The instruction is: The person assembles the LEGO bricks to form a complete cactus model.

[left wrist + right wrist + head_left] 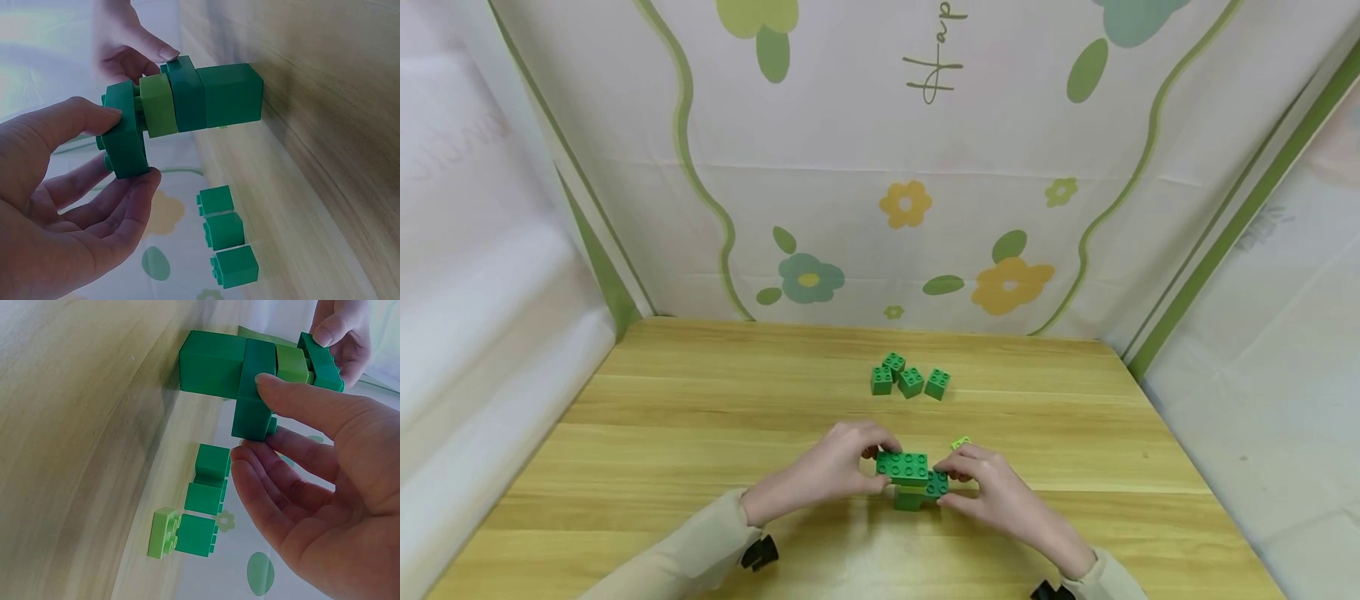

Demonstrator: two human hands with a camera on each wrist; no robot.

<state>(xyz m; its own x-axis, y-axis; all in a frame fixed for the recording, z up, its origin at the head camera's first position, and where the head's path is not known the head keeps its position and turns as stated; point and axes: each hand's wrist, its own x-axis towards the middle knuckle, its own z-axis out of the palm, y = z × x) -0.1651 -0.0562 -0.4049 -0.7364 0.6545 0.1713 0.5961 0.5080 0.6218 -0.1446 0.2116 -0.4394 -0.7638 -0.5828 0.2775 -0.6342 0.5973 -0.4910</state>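
Note:
A small stack of building bricks stands on the table between both hands. Its bottom is a green block, topped by a long dark green brick that juts out to the right, then a small lime brick. My left hand pinches a long green brick between thumb and fingers at the top of the stack. Studs show in a narrow gap between that brick and the lime one, and it sits slightly tilted. My right hand has its thumb on the jutting dark green brick, fingertips at its other side.
Several loose green bricks sit farther back on the wooden table. A loose lime brick lies just beyond my right hand. A printed cloth hangs behind the table, with more cloth at both sides.

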